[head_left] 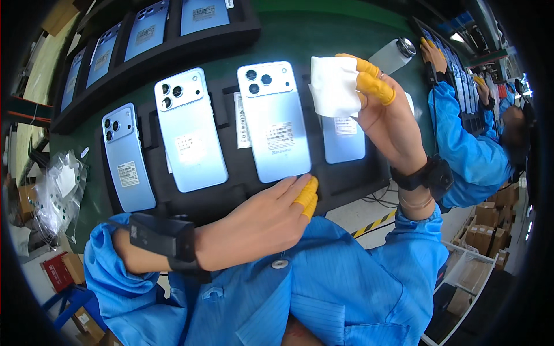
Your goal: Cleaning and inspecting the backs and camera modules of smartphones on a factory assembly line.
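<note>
A folded white wipe (334, 86) is pinched between the fingers and thumb of my right hand (389, 124), raised over the rightmost light-blue phone (345, 144) and partly covering it. My left hand (257, 228) lies palm down at the front, fingers stretched out and close together, their tips at the lower edge of another phone (281, 161). Nothing shows in that hand; its thumb is hidden. Yellow finger covers are on both hands. Two more phones, one upright beside it (199, 164) and one at the far left (137, 193), lie back up on the black foam tray (231, 199).
Behind stands another black tray (173, 64) with several phones. A capped translucent bottle (393, 56) is on the green table (306, 34). Clear plastic bags (57, 193) lie at the left. To the right, a co-worker's blue sleeve (467, 150) reaches toward more phones.
</note>
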A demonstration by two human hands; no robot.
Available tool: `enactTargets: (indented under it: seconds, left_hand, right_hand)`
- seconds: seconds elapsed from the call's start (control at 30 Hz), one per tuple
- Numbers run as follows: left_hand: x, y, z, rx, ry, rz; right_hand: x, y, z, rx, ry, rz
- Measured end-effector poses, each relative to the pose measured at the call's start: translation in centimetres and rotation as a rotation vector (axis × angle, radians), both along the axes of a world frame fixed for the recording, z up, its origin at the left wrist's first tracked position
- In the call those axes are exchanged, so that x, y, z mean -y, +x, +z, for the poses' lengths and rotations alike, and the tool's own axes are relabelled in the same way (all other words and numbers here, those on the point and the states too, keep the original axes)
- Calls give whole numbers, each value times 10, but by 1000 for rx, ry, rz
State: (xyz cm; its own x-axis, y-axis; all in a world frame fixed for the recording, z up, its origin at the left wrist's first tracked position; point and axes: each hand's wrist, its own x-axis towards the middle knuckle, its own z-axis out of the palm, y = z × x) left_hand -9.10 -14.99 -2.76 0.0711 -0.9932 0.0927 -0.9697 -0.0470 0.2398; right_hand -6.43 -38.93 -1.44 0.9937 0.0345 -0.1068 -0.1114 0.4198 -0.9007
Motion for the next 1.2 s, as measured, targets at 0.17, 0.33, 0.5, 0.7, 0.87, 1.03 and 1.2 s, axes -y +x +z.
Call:
enactTargets:
  seconds: [0.17, 0.33, 0.5, 0.7, 0.87, 1.03, 1.2]
  left_hand:
    - [24, -6, -13, -11, -78, 45]
    - [21, -9, -10, 50, -82, 68]
    - [-12, 3, 36, 28, 60, 243]
    - [-39, 9, 39, 7, 402, 497]
    - [-50, 10, 16, 158, 112, 452]
    - [-56, 15, 24, 108, 145, 411]
    - [-57, 15, 17, 158, 80, 409]
  right_hand:
    - [-19, 10, 4, 97, -106, 139]
    - [-54, 30, 15, 235, -429, 175]
    - [-78, 67, 10, 466, -757, 111]
    - [-117, 111, -14, 1076, -1223, 135]
    - [-108, 102, -17, 1088, -1294, 331]
    - [-118, 105, -8, 1115, -1271, 246]
    - [-132, 108, -20, 1308, -1196, 523]
